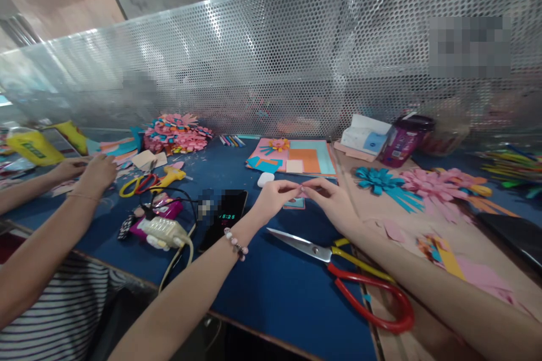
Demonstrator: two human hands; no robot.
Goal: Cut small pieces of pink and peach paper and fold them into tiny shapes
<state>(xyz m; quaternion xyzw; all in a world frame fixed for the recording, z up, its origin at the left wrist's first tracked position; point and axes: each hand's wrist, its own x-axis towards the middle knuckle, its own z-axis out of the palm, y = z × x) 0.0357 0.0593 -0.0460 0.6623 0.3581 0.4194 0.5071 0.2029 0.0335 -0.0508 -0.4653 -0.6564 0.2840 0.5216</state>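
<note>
My left hand (274,198) and my right hand (332,202) meet fingertip to fingertip over the blue tabletop. Pinched between them is a small pink paper piece (302,193), mostly covered by the fingers. Just under it lies a small light-blue card (295,203). A white rounded case (266,179) sits beside my left fingers. Below my hands rest large scissors (311,246) with red and yellow handles, blades pointing left, the handles partly under my right forearm. Beyond my hands are coloured paper sheets (307,159) with a small paper flower (279,145) on top.
Left of my arm lie a phone (226,211), a power strip (167,232) with cables, and a glue gun (173,174). Paper flowers (379,179) and a purple cup (407,138) are at right. A co-worker's hands (95,172) work at left. A perforated metal screen (271,62) stands behind.
</note>
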